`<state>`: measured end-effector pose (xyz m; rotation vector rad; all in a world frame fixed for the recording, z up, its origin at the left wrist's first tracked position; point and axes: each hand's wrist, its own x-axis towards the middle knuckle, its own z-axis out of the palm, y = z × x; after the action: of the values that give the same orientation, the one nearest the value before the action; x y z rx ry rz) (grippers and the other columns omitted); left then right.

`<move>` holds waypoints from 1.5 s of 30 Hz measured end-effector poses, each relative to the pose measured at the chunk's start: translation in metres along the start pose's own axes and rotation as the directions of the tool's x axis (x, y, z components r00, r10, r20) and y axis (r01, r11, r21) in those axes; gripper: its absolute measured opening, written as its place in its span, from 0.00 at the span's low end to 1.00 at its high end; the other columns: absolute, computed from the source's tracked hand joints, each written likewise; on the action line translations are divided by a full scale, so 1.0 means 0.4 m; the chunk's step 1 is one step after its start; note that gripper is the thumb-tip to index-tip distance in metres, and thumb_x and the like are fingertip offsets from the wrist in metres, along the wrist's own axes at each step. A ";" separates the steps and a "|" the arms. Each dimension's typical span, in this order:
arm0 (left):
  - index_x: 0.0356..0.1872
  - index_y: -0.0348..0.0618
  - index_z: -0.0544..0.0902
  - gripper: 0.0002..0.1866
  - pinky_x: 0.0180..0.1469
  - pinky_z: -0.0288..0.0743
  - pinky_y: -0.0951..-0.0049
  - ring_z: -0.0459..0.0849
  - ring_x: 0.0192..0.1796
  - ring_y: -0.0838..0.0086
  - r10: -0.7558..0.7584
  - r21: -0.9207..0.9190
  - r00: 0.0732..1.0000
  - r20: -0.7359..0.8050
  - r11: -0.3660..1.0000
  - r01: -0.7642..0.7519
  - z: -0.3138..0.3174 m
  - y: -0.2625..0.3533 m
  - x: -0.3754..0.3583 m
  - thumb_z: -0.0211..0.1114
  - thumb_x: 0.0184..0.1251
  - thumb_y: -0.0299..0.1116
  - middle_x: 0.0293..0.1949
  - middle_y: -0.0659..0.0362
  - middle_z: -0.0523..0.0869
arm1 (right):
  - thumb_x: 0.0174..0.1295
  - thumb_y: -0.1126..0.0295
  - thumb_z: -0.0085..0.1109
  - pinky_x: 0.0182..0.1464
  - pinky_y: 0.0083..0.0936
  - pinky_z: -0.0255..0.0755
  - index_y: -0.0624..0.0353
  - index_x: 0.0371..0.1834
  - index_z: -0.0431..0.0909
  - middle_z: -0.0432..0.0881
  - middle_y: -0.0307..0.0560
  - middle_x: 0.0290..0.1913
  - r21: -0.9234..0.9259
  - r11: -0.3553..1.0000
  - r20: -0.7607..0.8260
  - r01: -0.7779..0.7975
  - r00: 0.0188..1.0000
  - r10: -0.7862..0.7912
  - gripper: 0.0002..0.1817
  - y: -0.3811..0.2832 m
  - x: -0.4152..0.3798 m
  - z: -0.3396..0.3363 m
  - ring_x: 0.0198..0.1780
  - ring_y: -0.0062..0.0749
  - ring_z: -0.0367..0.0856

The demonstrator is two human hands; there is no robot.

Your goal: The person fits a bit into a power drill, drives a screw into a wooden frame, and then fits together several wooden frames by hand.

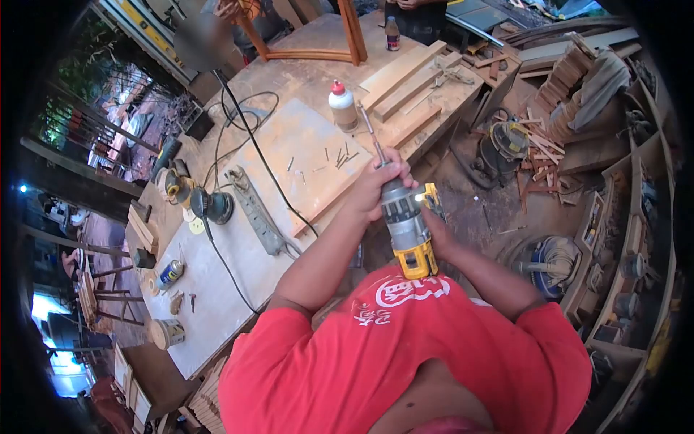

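Observation:
A yellow and grey cordless drill (409,230) is held in front of my red shirt, its long bit (370,130) pointing away from me. My left hand (384,178) closes around the chuck end, at the base of the bit. At the drill's handle side is my right hand (436,230), its fingers mostly hidden behind the tool. Several screws (345,158) lie on a pale board (303,145) to the left of the drill. A glue bottle with a red cap (343,108) stands on the table beyond the board.
On the table are a power strip (254,210), a sander (211,205), cables, a spray can (170,273), wooden strips (402,72) and a wooden frame (311,54). Other people's hands show at the far edge. Scrap wood (538,155) and a blue bucket (553,264) are at the right.

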<state>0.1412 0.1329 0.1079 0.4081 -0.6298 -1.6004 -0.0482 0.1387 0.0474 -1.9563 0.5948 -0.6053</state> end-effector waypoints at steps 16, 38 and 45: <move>0.35 0.44 0.74 0.07 0.45 0.81 0.62 0.83 0.36 0.68 -0.245 -0.214 0.936 0.253 0.929 0.301 -0.084 -0.181 0.097 0.64 0.61 0.29 0.29 0.57 0.80 | 0.70 0.47 0.36 0.35 0.27 0.79 0.58 0.47 0.75 0.82 0.44 0.36 0.841 0.420 -0.062 -0.340 0.712 0.700 0.26 0.064 -0.137 0.013 0.33 0.30 0.83; 0.40 0.38 0.73 0.16 0.44 0.72 0.51 0.81 0.42 0.47 0.074 0.774 0.900 -0.430 -0.484 0.409 -0.270 -0.068 0.263 0.56 0.66 0.43 0.35 0.41 0.83 | 0.61 0.59 0.55 0.53 0.37 0.69 0.57 0.50 0.75 0.78 0.50 0.46 -0.513 0.608 -0.341 -0.606 0.794 0.503 0.18 0.487 -0.507 -0.308 0.50 0.42 0.76; 0.41 0.37 0.71 0.21 0.39 0.70 0.49 0.80 0.38 0.41 -0.169 0.832 0.859 -0.484 -0.392 0.392 0.116 -0.262 0.436 0.57 0.66 0.49 0.30 0.37 0.80 | 0.62 0.62 0.59 0.46 0.29 0.72 0.59 0.48 0.74 0.78 0.42 0.43 0.110 0.709 -0.296 -0.697 0.658 0.692 0.16 0.690 -0.553 -0.536 0.44 0.32 0.78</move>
<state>0.0076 -0.0272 0.0974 2.2021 -1.8822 -0.9597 -0.3937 0.0240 -0.1489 -1.4611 1.4755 -0.4094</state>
